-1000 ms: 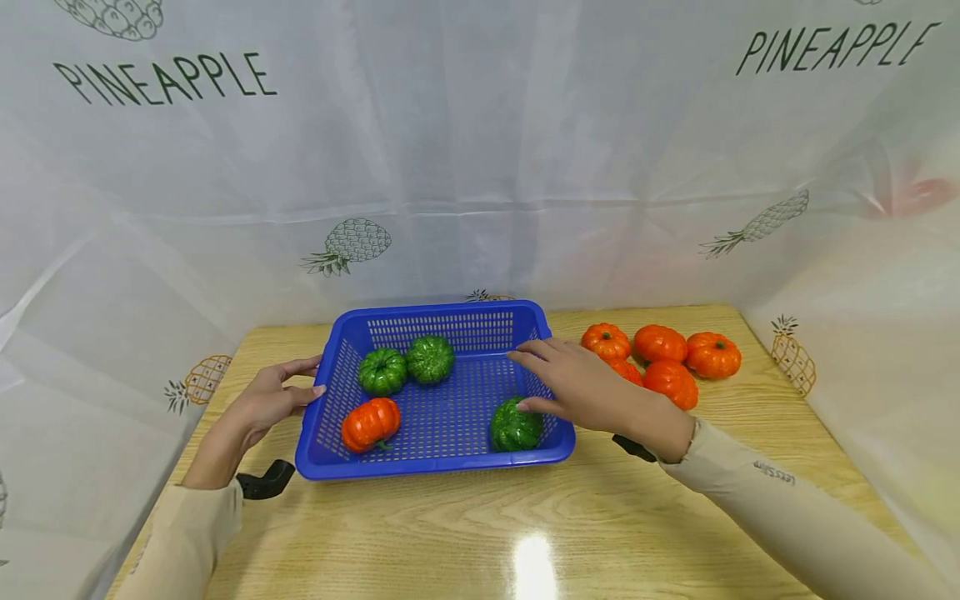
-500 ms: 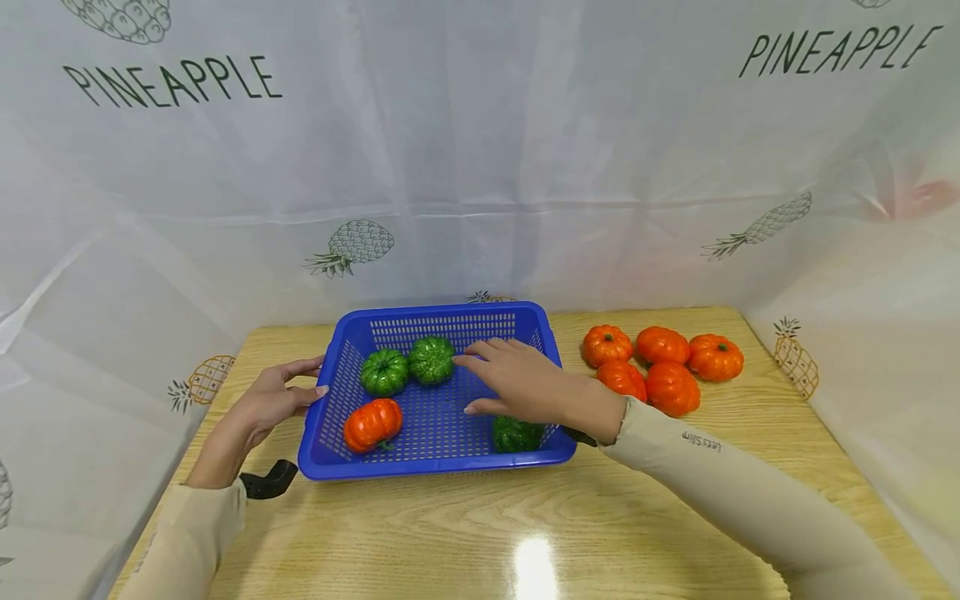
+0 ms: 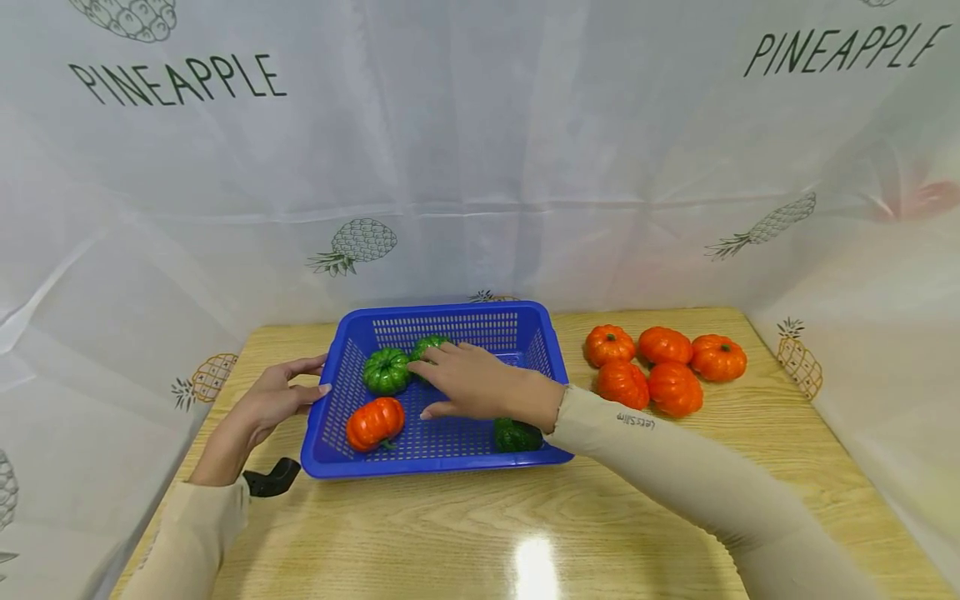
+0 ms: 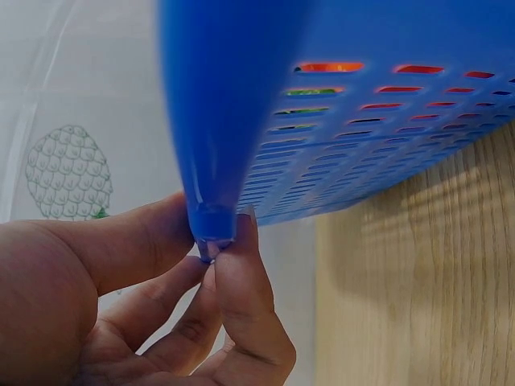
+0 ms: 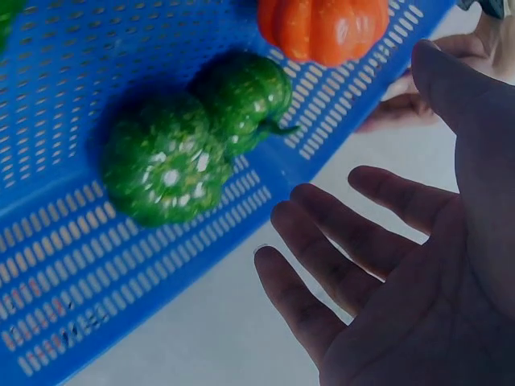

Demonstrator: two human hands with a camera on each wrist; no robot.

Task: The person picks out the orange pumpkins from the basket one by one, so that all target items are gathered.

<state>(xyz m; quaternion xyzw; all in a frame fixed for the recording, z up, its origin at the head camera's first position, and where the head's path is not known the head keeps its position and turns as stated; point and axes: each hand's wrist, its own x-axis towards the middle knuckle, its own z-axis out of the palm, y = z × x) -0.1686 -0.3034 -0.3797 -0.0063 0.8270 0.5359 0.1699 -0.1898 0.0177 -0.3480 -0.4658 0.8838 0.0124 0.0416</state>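
Note:
A blue plastic basket (image 3: pixel 442 463) with slotted walls stands on the table. My left hand (image 3: pixel 273 400) pinches its left rim between thumb and fingers, as the left wrist view also shows. Over the basket, my right hand (image 3: pixel 472 382) hovers with spread, relaxed fingers and holds nothing. Its fingertips are nearest to a green pumpkin (image 3: pixel 429 343), which they partly cover in the head view. Beside that sits another green pumpkin (image 3: pixel 387 372). An orange pumpkin (image 3: pixel 375 423) lies at the basket's front left. A third green pumpkin (image 3: pixel 516 435), front right, is partly hidden under my right wrist.
Several orange pumpkins (image 3: pixel 673 388) lie grouped on the wooden table (image 3: pixel 420 533) to the right of the basket. A white curtain (image 3: pixel 480 150) with pineapple prints hangs behind and at both sides.
My right hand has moved left from the basket's right side to over the green pumpkins at the back. My left hand stays on the rim; the pumpkins keep their places.

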